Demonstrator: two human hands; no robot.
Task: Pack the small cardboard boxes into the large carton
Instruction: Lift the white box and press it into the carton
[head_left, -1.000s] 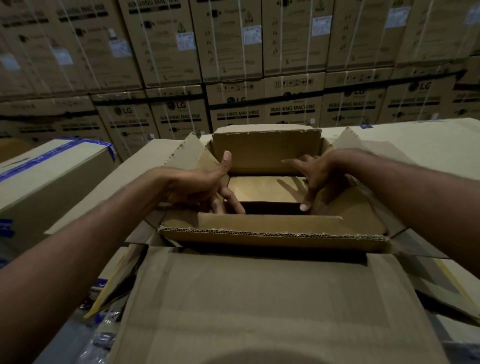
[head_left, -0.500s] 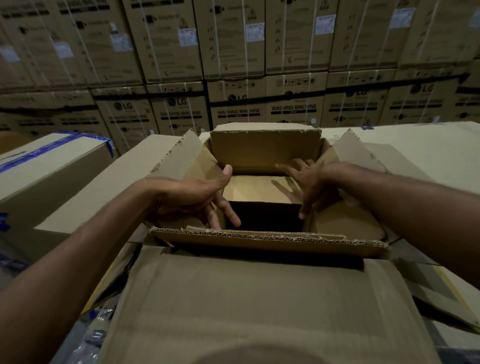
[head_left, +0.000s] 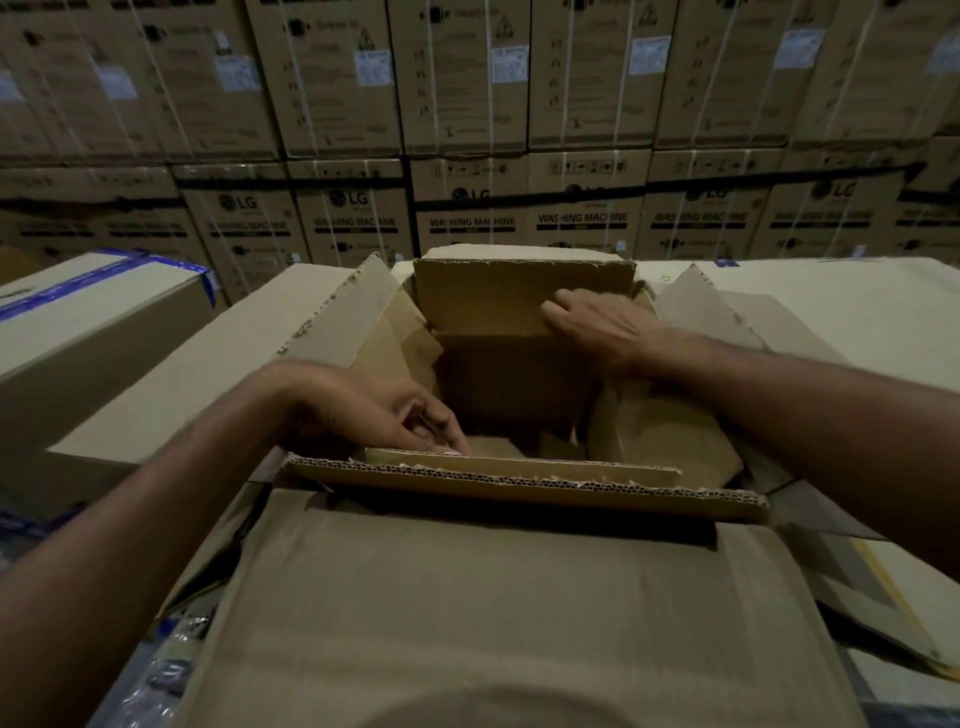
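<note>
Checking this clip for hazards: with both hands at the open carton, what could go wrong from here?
1. The left hand has its fingertips by the raw corrugated edge of the near flap; they could be scraped or pinched.
2. The right hand lies flat on the upright far flap; once released, it may fall over the opening.
3. The carton is dark inside, so placement may be misjudged.

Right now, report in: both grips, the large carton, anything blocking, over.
left grip curled at near inner flap, hold unclear; right grip flat on far flap; large carton open, contents too dark to tell; nothing seen blocking the opening.
</note>
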